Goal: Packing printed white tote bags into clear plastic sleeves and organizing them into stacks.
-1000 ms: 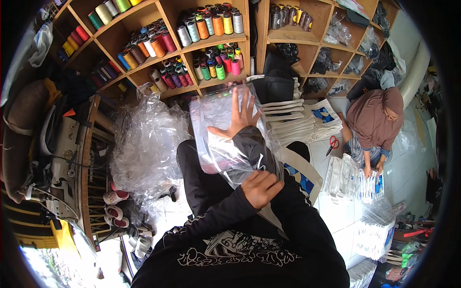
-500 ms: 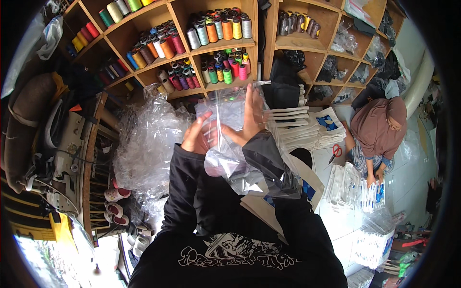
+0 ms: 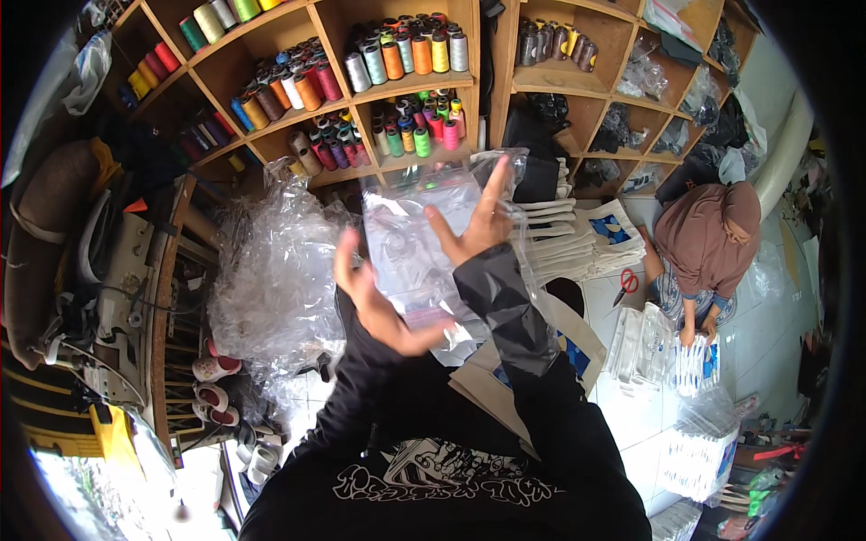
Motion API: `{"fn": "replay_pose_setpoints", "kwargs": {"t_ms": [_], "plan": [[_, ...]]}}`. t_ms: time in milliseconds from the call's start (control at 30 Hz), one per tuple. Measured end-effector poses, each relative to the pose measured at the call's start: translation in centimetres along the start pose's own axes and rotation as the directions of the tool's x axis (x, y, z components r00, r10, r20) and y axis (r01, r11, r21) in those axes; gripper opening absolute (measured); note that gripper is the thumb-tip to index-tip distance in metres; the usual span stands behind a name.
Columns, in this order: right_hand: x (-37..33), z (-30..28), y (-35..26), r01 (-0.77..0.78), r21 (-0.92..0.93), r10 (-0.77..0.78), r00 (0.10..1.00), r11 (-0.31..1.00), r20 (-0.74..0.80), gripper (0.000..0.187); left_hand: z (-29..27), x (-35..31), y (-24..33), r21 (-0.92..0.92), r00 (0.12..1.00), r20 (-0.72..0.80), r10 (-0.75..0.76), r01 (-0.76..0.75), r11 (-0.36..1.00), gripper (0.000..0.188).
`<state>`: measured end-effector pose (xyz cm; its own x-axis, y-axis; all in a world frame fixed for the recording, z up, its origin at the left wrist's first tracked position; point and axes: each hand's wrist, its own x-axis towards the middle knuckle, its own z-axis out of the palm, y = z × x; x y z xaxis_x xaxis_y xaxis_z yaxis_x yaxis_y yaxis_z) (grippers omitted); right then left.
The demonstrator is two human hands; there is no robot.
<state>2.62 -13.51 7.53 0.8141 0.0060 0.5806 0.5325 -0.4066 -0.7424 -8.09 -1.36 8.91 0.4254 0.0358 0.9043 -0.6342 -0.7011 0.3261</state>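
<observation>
- Left side: plastic heap point(image 3: 280, 270), clear, crumpled, piled up.
- L hand point(image 3: 377, 302) next, at near-left edge of the clear bag point(image 3: 410, 239): fingers + thumb spread wide; touching film or not, can't tell.
- Bag's in the centre, btwn both hands, film running over R sleeve point(image 3: 505, 307).
- R hand point(image 3: 475, 225), bag's right side: wide too, thumb well apart from index; any pinch on film, can't tell.
- Far right: cloth bags point(image 3: 550, 221), stacked.
- Then scissors point(image 3: 628, 282), red-handled.
- Right: co-worker point(image 3: 708, 234), bent fwd, hands on white-&-blue pile point(image 3: 696, 370).
</observation>
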Motion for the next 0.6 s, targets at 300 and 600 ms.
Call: {"fn": "replay_pose_setpoints", "kwargs": {"t_ms": [300,600], "plan": [[2.4,2.1,1.5,-0.194,0.207,0.226,0.963,0.959,-0.146,0.101,3.4,-5.8,3.3,0.023,0.981,0.067,-0.185,0.183,0.983,0.108],[3.4,0.1,2.9,-0.493,0.496,0.524,0.847,0.715,0.087,0.088,3.6,-4.4,4.4,-0.120,0.956,0.183,-0.230,0.254,0.960,0.028]]}}
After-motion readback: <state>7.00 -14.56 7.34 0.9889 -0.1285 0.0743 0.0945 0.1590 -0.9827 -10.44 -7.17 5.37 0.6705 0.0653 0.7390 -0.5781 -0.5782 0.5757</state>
